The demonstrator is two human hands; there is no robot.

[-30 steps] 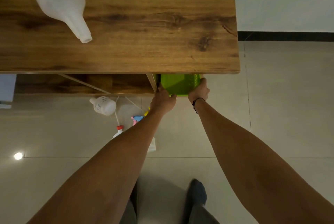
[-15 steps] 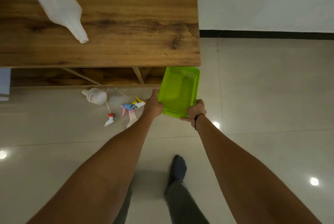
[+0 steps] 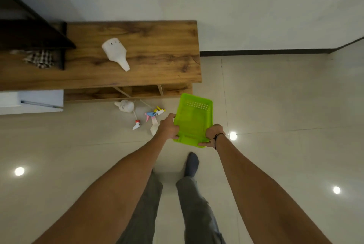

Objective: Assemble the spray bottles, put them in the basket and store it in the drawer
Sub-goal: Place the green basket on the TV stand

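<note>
I hold an empty bright green plastic basket above the floor, to the right of the wooden table. My left hand grips its near left edge and my right hand grips its near right corner. A white bottle without a head lies on its side on the tabletop. A second white bottle lies on the floor under the table's front edge. Beside it on the floor lie three spray heads: a red and white one, a blue and pink one and a yellow one.
A low wooden shelf runs under the tabletop. A dark shelf unit with a checked cloth stands at the left. A white box sits on the floor at the left. My legs and one socked foot are below.
The basket has come out from under the table, towards me and to the right, held by both hands. The view has pulled back, and more of the floor and wall shows.
</note>
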